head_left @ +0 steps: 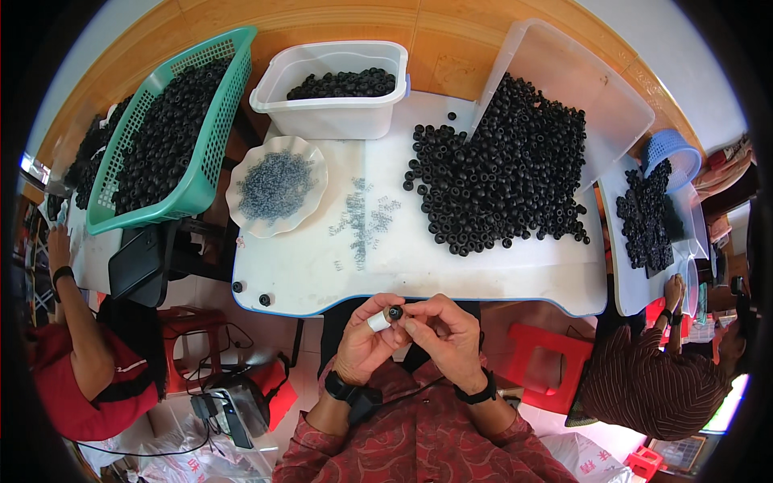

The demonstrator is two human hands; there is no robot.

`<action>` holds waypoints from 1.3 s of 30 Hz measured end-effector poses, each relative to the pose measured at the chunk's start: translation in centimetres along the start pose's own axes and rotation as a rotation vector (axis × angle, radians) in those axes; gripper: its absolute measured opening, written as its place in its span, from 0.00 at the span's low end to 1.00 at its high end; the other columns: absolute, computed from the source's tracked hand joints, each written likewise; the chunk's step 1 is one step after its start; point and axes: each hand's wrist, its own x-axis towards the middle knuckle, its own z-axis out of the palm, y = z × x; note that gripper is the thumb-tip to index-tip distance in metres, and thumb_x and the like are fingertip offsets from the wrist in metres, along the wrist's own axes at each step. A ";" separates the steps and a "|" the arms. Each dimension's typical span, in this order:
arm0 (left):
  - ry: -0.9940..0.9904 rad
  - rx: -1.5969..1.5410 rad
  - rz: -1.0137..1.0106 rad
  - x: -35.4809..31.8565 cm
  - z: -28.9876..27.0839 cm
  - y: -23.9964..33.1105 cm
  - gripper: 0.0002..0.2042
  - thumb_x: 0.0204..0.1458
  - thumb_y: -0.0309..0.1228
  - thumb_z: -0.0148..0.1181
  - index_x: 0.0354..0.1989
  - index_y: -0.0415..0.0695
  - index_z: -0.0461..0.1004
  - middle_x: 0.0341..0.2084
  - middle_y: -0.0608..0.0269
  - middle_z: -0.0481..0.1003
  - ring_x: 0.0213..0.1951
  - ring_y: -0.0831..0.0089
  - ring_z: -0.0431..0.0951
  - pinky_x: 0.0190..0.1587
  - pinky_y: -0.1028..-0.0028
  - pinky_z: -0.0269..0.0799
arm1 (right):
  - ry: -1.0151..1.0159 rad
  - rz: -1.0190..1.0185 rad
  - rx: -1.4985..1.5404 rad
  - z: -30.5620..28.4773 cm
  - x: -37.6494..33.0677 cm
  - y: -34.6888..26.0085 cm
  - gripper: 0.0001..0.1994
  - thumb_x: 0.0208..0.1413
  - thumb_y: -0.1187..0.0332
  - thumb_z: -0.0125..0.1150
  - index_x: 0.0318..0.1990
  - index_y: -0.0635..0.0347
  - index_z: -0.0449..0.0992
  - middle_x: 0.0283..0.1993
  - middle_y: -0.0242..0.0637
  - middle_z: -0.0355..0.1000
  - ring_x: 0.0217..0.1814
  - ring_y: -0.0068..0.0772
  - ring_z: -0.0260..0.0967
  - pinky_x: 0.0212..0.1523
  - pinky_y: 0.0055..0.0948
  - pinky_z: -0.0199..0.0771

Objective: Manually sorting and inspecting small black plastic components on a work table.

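Observation:
In front of my chest, just off the table's near edge, my left hand [367, 338] is closed on a small black round plastic part [394, 312] with a hole facing up. White tape wraps one of its fingers. My right hand [444, 334] meets it, thumb and fingertips pinched against the part's right side; whatever lies between those fingertips is hidden. Small metal springs [354, 221] lie scattered across the white table, and more fill a scalloped cream plate [240, 211]. A big heap of similar black parts [499, 169] covers the table's right half.
A clear bin [588, 88] lies tipped behind the heap. At the back stand a white tub [338, 121] and a green basket [211, 161], both holding black parts. Two black pieces [264, 300] sit at the front left corner. Co-workers sit left and right; a red stool [547, 362] stands nearby.

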 end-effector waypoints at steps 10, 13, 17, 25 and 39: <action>0.077 0.127 0.048 -0.1 -0.1 0.0 0.13 0.61 0.24 0.52 0.53 0.34 0.71 0.37 0.57 0.78 0.33 0.72 0.79 0.38 0.75 0.77 | 0.071 -0.193 -0.270 0.5 0.1 -0.1 0.08 0.52 0.79 0.66 0.41 0.63 0.80 0.33 0.32 0.71 0.27 0.15 0.68 0.26 0.16 0.66; 0.105 0.236 0.070 0.0 0.6 -0.1 0.13 0.61 0.24 0.52 0.53 0.35 0.72 0.37 0.58 0.78 0.35 0.73 0.79 0.39 0.74 0.77 | 0.126 -0.222 -0.334 0.5 0.1 -0.1 0.08 0.52 0.79 0.66 0.41 0.63 0.80 0.34 0.33 0.72 0.27 0.16 0.70 0.26 0.16 0.68; 0.108 0.344 0.087 0.2 0.8 -0.3 0.12 0.61 0.24 0.53 0.53 0.36 0.73 0.37 0.60 0.77 0.36 0.73 0.78 0.41 0.72 0.77 | 0.142 -0.178 -0.286 0.0 0.1 0.4 0.08 0.52 0.79 0.66 0.40 0.63 0.80 0.34 0.34 0.72 0.29 0.18 0.74 0.26 0.17 0.71; 0.136 0.409 0.146 0.2 0.8 -0.7 0.11 0.59 0.23 0.56 0.49 0.37 0.75 0.38 0.61 0.77 0.36 0.73 0.77 0.41 0.72 0.77 | 0.125 -0.082 -0.238 -0.4 0.1 0.5 0.06 0.54 0.78 0.65 0.40 0.64 0.80 0.34 0.33 0.72 0.30 0.19 0.75 0.28 0.16 0.72; 0.143 0.582 0.179 0.5 1.1 -1.3 0.10 0.58 0.20 0.57 0.47 0.36 0.76 0.36 0.58 0.78 0.35 0.73 0.79 0.41 0.73 0.78 | 0.066 0.157 0.048 -1.6 0.0 0.8 0.01 0.57 0.80 0.61 0.35 0.68 0.75 0.34 0.37 0.76 0.35 0.20 0.76 0.37 0.21 0.79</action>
